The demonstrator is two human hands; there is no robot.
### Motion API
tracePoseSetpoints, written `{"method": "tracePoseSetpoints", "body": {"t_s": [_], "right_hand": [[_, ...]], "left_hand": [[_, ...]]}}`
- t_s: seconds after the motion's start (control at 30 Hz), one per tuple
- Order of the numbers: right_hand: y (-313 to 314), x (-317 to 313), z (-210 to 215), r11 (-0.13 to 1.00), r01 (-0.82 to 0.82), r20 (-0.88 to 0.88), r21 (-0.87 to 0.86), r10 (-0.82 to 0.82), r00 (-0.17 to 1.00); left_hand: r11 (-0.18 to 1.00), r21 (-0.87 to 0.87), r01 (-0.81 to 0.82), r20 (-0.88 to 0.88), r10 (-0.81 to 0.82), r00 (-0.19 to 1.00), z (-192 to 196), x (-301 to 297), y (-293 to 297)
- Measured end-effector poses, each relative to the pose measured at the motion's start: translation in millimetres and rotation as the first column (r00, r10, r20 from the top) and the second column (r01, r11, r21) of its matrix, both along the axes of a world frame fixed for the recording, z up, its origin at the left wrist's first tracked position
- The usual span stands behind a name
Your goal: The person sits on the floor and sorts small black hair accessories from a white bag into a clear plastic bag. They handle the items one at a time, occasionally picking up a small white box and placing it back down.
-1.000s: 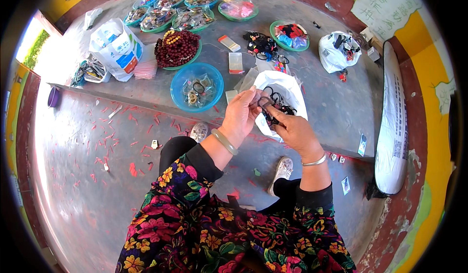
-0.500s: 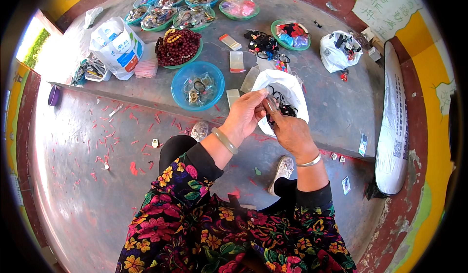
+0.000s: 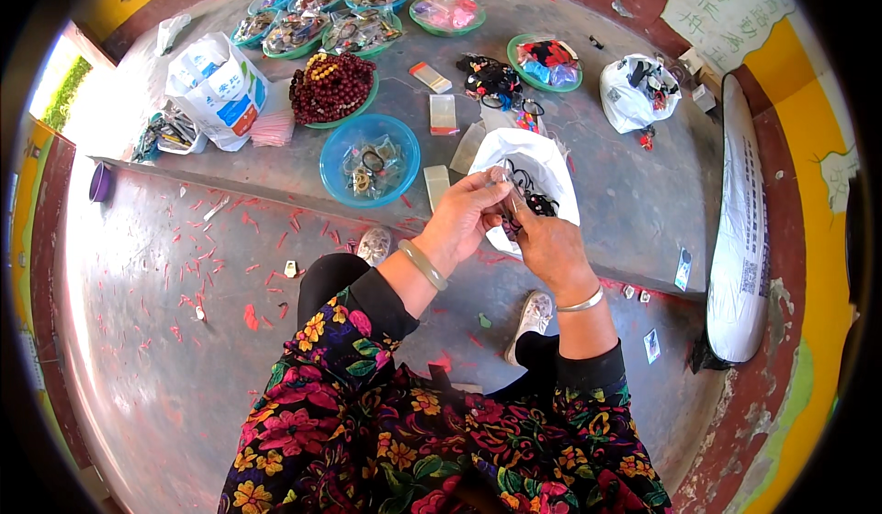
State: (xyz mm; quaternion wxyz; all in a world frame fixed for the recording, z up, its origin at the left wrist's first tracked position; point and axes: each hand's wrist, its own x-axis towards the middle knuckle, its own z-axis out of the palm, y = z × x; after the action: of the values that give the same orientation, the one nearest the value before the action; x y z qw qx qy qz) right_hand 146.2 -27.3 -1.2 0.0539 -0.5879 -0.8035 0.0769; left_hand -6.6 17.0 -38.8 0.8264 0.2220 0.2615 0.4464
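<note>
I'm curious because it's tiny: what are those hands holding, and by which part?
The left hand and right hand pinch a small see-through thing, probably a plastic packet; fingers hide which part they grip.

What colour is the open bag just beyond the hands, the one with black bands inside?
White: the open bag shows best in the head view.
</note>
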Motion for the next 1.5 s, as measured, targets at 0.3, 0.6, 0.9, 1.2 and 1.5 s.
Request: {"method": "tracePoseSetpoints", "body": {"t_s": [0.3, 0.6, 0.9, 1.2, 1.5], "right_hand": [[-0.8, -5.8, -11.3, 0.991, -0.022, -0.047, 0.129, 0.028, 0.999], [0.3, -2.6, -19.1, 0.977, -0.041, 0.016, 0.208, 0.039, 0.999], [6.2, 3.5, -14.3, 0.888, 0.112, -0.461, 0.445, 0.12, 0.879], [10.8, -4.2, -16.1, 0.799, -0.046, -0.781, -0.6, -0.597, -0.186], [24.1, 40.2, -21.2, 0.934, 0.342, -0.815, -0.099, -0.274, 0.511]], "left_hand": [[0.997, -0.074, -0.034, -0.086, 0.027, 0.996, 3.1, -4.0, 1.6], [0.999, -0.049, 0.003, -0.126, -0.01, 0.992, 2.4, -3.3, 0.3], [0.953, -0.03, -0.301, -0.035, 0.3, 0.953, 10.2, -10.0, 9.8], [0.97, -0.038, -0.239, 0.094, 0.242, 0.966, 15.8, 3.7, -2.5], [0.994, -0.103, 0.022, -0.343, -0.056, 0.938, -7.9, 1.6, -2.7]]}}
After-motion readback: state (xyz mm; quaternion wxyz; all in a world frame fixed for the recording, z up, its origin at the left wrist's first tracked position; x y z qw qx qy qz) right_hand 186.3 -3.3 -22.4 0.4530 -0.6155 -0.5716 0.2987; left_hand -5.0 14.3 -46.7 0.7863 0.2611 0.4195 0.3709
